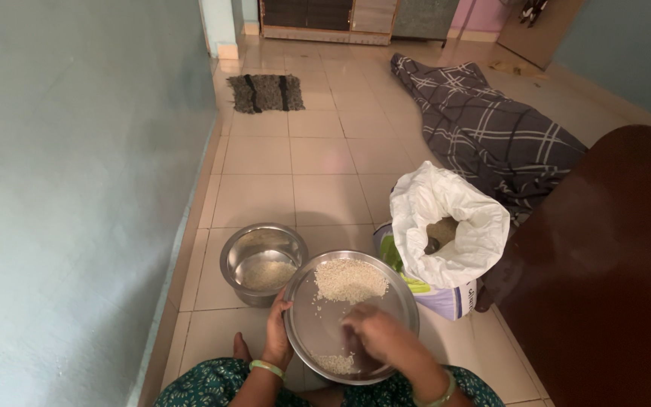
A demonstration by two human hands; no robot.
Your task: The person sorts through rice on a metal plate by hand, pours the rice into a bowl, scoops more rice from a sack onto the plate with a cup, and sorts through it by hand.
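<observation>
Right hand (374, 332), fingers spread and blurred, sweeps rice (350, 279) across the steel plate (318, 324) my left hand (278, 332) grips by its rim. I judge sorting midway: small pile (337, 364) separated, some already in the pot (263, 264).

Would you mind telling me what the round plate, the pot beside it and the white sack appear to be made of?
The round plate looks like polished steel: grey, shiny, with a thin rolled rim. The pot seems the same metal, its wall mirroring the floor. The white sack looks like woven plastic, crinkled and slightly glossy at the rolled-down mouth, though the weave is too small to confirm.
</observation>
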